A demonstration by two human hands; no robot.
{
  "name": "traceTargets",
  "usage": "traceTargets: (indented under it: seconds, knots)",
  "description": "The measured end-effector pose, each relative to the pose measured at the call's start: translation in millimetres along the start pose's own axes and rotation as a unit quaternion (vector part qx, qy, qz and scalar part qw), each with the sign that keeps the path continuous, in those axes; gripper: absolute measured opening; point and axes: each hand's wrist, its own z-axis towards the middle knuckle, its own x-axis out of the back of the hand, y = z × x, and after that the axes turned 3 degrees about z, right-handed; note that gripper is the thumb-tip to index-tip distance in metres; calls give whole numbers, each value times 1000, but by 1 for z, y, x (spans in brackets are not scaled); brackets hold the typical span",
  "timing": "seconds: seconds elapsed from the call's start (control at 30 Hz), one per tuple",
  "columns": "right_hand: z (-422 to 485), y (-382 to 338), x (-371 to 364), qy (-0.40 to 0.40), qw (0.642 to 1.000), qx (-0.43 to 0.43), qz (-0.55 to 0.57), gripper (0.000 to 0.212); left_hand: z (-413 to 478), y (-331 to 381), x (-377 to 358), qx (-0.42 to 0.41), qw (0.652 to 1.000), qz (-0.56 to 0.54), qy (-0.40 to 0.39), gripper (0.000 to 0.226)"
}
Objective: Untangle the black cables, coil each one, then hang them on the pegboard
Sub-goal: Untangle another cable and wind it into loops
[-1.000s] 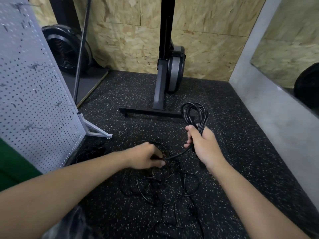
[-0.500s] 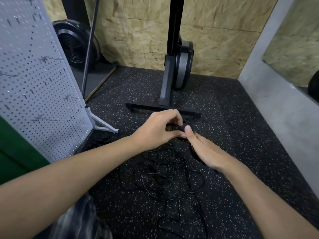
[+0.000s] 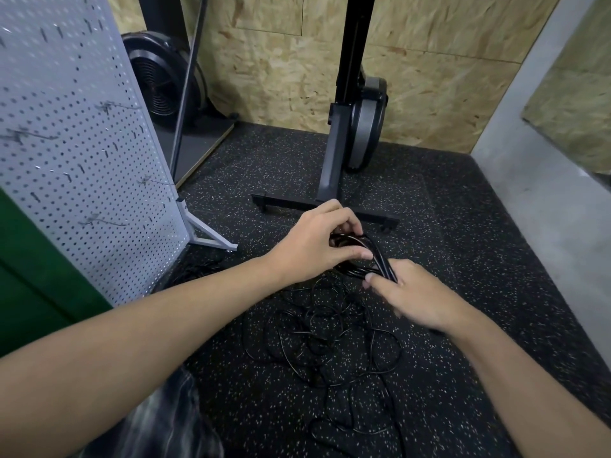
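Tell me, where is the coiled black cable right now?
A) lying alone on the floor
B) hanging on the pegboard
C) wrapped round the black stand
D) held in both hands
D: the left hand and the right hand both grip the coiled black cable above the floor, and no cable hangs on the pegboard.

One view only, head-worn, wide-angle (edges bowed). Pitched forward and down onto speckled floor [image 3: 446, 200], near. Left edge taken by pegboard [image 3: 76, 143]; chipboard wall [image 3: 429, 77] closing the far side.
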Motion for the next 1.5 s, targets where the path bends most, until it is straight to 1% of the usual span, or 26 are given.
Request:
traceTargets:
  seconds: [0.13,0.23,0.3,0.37,0.43,0.47,0.57,0.63,0.67,0.8,0.9,0.93,1.03,1.13,1.23,1.3,1.33,1.4,1.47,1.5]
  knots:
    - [1,9,2,6,996,-17,82,23,1,-9,4,-23,999,37,0,14]
    - [-2,12,5,26,989,-32,145,24,1,-21,10,-26,997,69,-20,19]
    - [-5,11,6,37,983,-37,177,25,-1,-27,12,3,996,70,-47,21]
    - [-7,10,7,49,981,-34,186,25,-3,-31,10,37,995,59,-67,19]
    - [-7,8,6,56,978,-31,198,26,-4,-29,6,68,996,27,-56,16]
    - [-7,7,5,57,973,-33,223,28,-4,-27,4,89,995,3,-43,14]
    - [-8,-1,4,56,957,-47,282,45,-1,-17,0,160,984,-77,-3,9]
    - [-7,-3,3,57,957,-52,280,54,0,-9,-2,221,962,-160,9,10]
    - [-6,-3,2,57,959,-49,274,53,0,-6,-3,251,946,-204,12,11]
    - [-5,1,-3,59,981,-34,180,52,2,4,-10,324,892,-314,42,9]
    - [-5,-3,-7,70,986,-28,151,29,5,12,-14,350,844,-399,75,9]
    - [-4,-4,-8,65,986,-26,153,26,6,14,-15,358,832,-417,82,10]
    - [-1,-8,-13,56,981,-26,184,29,8,15,-18,382,803,-446,98,13]
    - [2,-11,-17,53,972,-16,226,24,8,14,-20,401,790,-451,113,16]
    - [0,-18,-15,35,972,-17,230,32,7,15,-20,413,784,-451,106,13]
    - [-3,-19,-15,34,975,-32,216,35,7,14,-17,416,786,-450,83,9]
    - [-3,-19,-15,37,976,-39,211,36,7,14,-14,410,792,-447,69,8]
    - [-3,-18,-14,48,974,-42,218,37,9,12,-8,380,816,-433,39,8]
    - [-1,-17,-14,70,958,-27,278,32,8,9,-3,344,841,-419,7,15]
    - [-1,-17,-14,84,941,-21,327,28,8,8,-1,330,849,-412,-13,20]
